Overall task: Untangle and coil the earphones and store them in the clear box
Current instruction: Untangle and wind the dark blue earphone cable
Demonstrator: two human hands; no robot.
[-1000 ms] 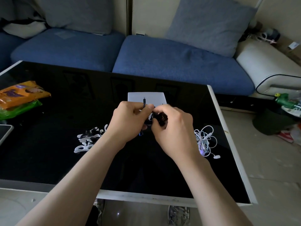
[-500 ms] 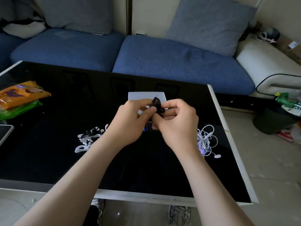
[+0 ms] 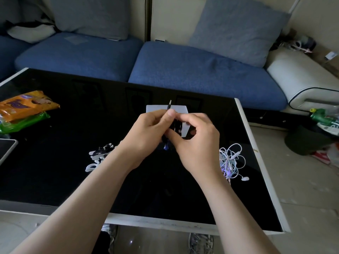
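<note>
- Held just in front of the clear box [image 3: 180, 109] — black earphones [image 3: 174, 125], plug [image 3: 169, 105] poking up.
- Pinched from the box's left side by the left hand [image 3: 146, 136], thumb laid along the cord.
- Gripped from the box's right side by the right hand [image 3: 194, 142], fingers curled.
- Right of the box, down on the tabletop [image 3: 73, 171] — tangled white earphones [image 3: 232, 160].

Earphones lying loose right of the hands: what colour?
The loose earphones are white, best seen in the head view.
</note>
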